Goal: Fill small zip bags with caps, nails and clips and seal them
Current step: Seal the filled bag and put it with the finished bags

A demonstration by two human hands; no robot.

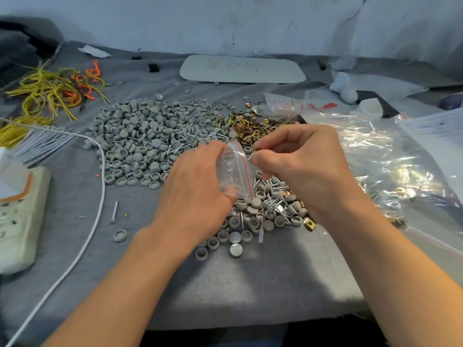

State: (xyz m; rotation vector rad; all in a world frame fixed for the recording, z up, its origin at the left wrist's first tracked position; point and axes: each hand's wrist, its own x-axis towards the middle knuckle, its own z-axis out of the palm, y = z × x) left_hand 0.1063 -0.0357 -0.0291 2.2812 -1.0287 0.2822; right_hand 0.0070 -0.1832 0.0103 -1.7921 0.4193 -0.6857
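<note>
One small zip bag [235, 171] gripped by left hand [198, 186] over worktop [250, 284]; nail [251, 156] pinched by right hand [300, 166] at bag mouth; caps [140, 136], clips [250, 126] heaped behind.

Caps [140, 136]: matt grey plastic. Nails [274, 206]: shiny metal. Clips [250, 126]: brassy metal, glossy. Zip bag [235, 171]: clear glossy plastic. Table cover [225, 284]: grey matt cloth.

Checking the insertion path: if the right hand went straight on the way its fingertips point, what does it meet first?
Probably the small zip bag, held up by the left hand. The right hand pinches a nail that points left at the bag's red zip line; depth there is unclear.
</note>
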